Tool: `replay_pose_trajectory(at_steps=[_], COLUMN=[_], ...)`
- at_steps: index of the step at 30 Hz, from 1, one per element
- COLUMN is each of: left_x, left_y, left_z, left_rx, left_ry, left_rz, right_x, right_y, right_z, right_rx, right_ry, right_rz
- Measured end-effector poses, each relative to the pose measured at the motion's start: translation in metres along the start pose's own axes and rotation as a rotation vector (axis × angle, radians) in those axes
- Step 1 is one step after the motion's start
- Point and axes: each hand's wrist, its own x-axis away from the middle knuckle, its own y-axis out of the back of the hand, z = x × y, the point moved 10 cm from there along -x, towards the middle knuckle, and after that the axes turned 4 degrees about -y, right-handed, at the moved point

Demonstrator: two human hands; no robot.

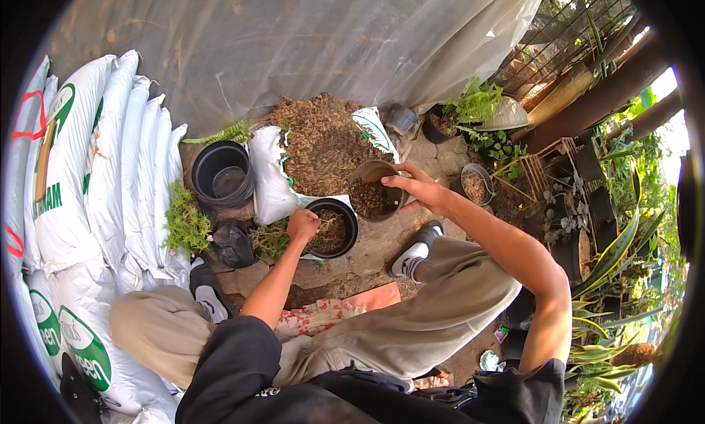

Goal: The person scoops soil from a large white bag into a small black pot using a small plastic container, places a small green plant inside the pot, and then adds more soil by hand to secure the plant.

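Just below the middle of the frame, the left hand [302, 224] is closed in a fist at the rim of a black pot [332, 228] half full of brown potting mix. I'd keep that pot steady and fill evenly. Right of it, the right hand [417, 188] grips the rim of a brown pot [375, 191], tilted and holding mix. Farther up lies an open sack [319, 145] of coarse mix; at upper left, an empty black pot [222, 174].
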Motion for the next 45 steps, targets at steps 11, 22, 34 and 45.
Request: replay_pose_trajectory(at_steps=[11,22,34,45], left_x=[0.014,0.023,0.035,0.044], left_y=[0.000,-0.001,0.001,0.005], left_z=[0.017,0.011,0.011,0.014], left_rx=[0.453,0.397,0.395,0.434], left_ry=[0.050,0.083,0.113,0.110], left_rz=[-0.015,-0.019,-0.011,-0.014], right_x=[-0.041,-0.073,-0.069,-0.076], right_y=[-0.018,-0.035,-0.058,-0.062], right_z=[0.000,-0.020,-0.006,-0.015], right_rx=[0.368,0.756,0.921,0.886], right_ry=[0.115,0.188,0.185,0.178], right_rz=[-0.011,-0.207,-0.202,-0.216])
